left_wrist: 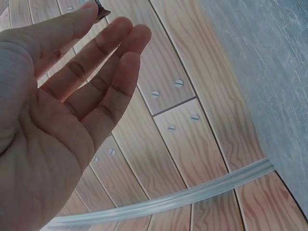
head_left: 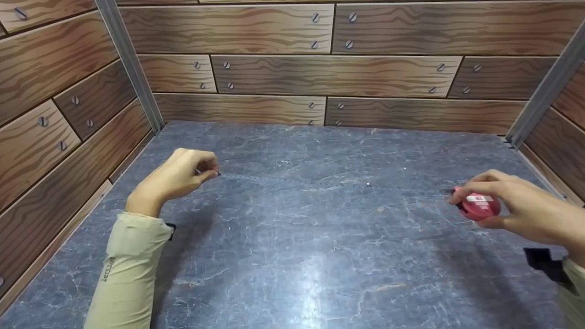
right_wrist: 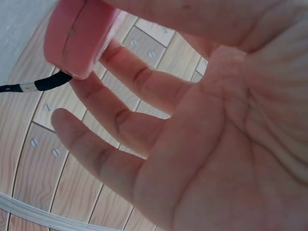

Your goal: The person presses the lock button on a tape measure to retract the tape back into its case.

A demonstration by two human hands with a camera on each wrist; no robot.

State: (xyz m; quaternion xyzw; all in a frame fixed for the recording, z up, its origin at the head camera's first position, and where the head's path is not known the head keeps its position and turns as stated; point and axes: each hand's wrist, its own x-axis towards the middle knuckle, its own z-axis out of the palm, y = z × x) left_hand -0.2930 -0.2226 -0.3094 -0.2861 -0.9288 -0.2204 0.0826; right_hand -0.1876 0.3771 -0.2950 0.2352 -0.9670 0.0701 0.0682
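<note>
A red tape measure [head_left: 480, 206] with a white label is gripped by my right hand [head_left: 525, 208] at the right side of the table. Its thin blade [head_left: 292, 180] stretches left across the middle, above the blue marbled surface. At the left, my left hand [head_left: 183, 176] pinches the blade's end between thumb and forefinger. In the left wrist view the small metal end hook [left_wrist: 102, 12] shows at the thumb tip, and the other fingers are loosely bent. The right wrist view shows the red case [right_wrist: 77, 36] held by the fingers, with a black wrist strap [right_wrist: 53, 81] hanging from it.
The blue marbled table [head_left: 292, 256] reaches to wood-patterned walls [head_left: 274, 75] at the back and sides. Metal corner posts [head_left: 132, 64] rise at the back left and back right. A black band [head_left: 544, 262] sits at the right wrist.
</note>
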